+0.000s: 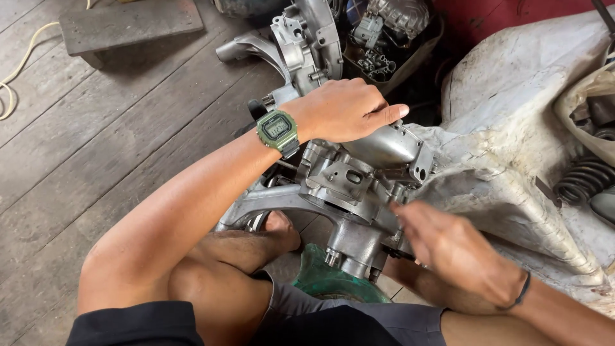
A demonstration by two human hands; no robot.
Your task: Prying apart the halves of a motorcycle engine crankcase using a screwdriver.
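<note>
A grey cast-metal engine casing (349, 186) stands between my knees on a wooden floor. My left hand (346, 110), with a green digital watch on the wrist, lies flat over the casing's top and presses it down. My right hand (451, 250) is blurred at the casing's lower right side, its fingers closed around a small dark tool whose tip shows by the casing. A black cord sits on that wrist. Under the casing, a green round object (320, 279) peeks out.
A second grey engine casing (301, 45) lies further back, beside a box of metal parts (384, 45). A dirty white cloth (512, 147) covers the right side, with a coil spring (584, 179) on it. A wooden block (128, 25) lies at the far left.
</note>
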